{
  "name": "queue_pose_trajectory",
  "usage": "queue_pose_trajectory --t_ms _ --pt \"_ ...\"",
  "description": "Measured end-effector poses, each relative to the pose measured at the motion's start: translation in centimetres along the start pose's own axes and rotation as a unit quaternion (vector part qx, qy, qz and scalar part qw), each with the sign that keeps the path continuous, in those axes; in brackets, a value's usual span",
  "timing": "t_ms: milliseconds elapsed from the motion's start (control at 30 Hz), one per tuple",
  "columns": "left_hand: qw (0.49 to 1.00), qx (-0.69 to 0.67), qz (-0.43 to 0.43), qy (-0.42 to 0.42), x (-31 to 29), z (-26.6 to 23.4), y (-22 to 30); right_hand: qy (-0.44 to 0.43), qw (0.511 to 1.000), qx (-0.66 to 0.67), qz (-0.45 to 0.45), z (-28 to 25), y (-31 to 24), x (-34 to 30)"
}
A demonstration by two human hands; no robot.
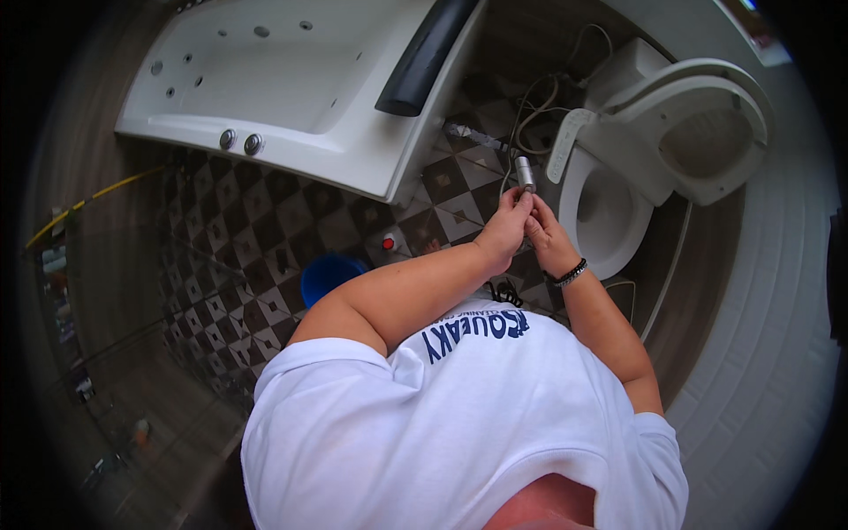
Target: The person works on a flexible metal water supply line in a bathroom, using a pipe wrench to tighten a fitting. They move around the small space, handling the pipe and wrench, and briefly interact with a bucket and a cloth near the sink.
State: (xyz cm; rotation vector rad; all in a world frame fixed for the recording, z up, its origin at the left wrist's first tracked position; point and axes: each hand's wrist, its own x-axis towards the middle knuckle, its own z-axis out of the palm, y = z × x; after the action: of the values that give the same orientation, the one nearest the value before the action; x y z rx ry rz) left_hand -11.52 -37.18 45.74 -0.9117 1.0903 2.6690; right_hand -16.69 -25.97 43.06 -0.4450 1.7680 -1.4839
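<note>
A silver cylindrical spray head [526, 170] points up and away from me beside the toilet bowl. My left hand [503, 231] is closed around its lower end. My right hand [553, 243], with a dark bracelet at the wrist, meets the left there, fingers pinched on the same end. The fingers hide the grip of the spray head. A thin grey hose [510, 159] comes down to my left hand from the coils by the toilet. Just right of my hands stands the white toilet [640, 231], its seat and lid raised and a control panel [570, 146] at its side.
A white bathtub [353, 168] with a black headrest [428, 57] fills the far left. On the patterned tile floor [256, 265] stand a blue bucket [331, 276] and a small red-capped container [389, 243]. A yellow hose [97, 196] runs at the left, near a glass panel.
</note>
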Motion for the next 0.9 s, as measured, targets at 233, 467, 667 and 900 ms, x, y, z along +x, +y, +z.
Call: queue_pose_trajectory --t_ms 233,467,667,900 --pt "0.993 -0.095 -0.033 0.054 1.8 -1.0 2.0 -0.086 0.995 -0.029 0.038 -0.8 -1.1 6.5" --pt "0.989 0.104 -0.051 0.089 0.8 -7.1 1.9 -0.286 0.937 -0.156 0.124 -3.4 -0.2 13.4" --pt "0.865 -0.055 0.005 0.499 -10.0 -16.3 -7.8 -0.386 0.866 -0.269 0.167 -3.5 2.2 16.5" --pt "0.713 -0.106 -0.138 0.680 -24.8 -15.6 -27.3 -0.376 0.843 -0.344 0.176 -3.0 5.1 18.5"
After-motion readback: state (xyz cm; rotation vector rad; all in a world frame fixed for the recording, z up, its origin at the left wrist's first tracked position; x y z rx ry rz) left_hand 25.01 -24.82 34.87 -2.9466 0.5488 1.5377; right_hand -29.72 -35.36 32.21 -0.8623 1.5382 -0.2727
